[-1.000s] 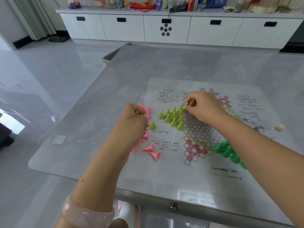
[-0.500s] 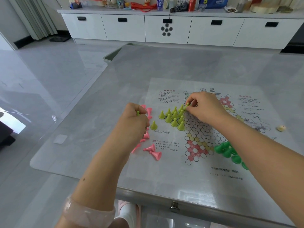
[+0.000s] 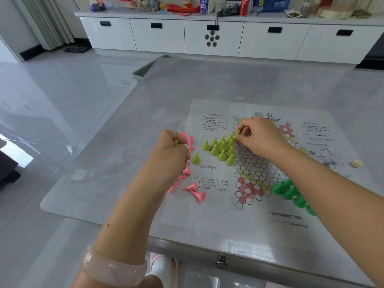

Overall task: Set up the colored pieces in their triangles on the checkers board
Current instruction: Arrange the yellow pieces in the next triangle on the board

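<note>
The yellow-green pieces [image 3: 221, 147] nearly fill their triangle on the board [image 3: 255, 169]. The right hand [image 3: 260, 138] pinches one at the far corner; the left hand [image 3: 169, 156] grips another, with one stray nearby. Dark green pieces [image 3: 287, 191] stand clustered; pink pieces [image 3: 194, 189] lie scattered off-board, still to place.

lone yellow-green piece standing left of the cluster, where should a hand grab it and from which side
Pinch the lone yellow-green piece near its narrow tip, coming straight down from above. It stands upright on its wide base, apart from the cluster, so the tapered top is free all round. The left hand is nearest but already holds a piece.
</note>
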`<control>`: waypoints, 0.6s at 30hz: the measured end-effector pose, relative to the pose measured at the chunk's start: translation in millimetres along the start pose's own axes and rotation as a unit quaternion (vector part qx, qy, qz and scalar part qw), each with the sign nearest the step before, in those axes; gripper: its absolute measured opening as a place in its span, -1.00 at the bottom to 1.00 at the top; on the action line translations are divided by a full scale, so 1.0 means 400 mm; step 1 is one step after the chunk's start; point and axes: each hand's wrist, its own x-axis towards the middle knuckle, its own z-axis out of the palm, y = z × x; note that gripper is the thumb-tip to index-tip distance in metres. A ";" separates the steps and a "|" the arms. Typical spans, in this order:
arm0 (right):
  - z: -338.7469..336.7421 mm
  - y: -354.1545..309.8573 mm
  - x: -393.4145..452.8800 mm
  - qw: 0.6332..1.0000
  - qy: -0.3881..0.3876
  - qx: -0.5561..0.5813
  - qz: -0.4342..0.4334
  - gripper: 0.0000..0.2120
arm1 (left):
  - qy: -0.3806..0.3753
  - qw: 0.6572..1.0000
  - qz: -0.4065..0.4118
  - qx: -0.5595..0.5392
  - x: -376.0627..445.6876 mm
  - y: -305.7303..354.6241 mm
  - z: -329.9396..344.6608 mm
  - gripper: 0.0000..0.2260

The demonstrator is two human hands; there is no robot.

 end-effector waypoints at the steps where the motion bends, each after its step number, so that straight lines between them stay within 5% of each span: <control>1: 0.001 0.000 0.000 1.000 0.000 0.000 0.000 -0.95 | -0.001 1.000 0.002 0.000 0.001 -0.001 0.000 -0.77; 14: -0.018 0.001 -0.007 1.000 -0.025 -0.010 0.001 -0.81 | 0.038 0.995 0.008 -0.087 0.012 -0.006 -0.033 -0.79; 18: -0.059 -0.041 -0.022 0.998 0.049 0.004 -0.045 -0.82 | 0.085 0.976 0.014 -0.199 0.021 -0.008 -0.068 -0.81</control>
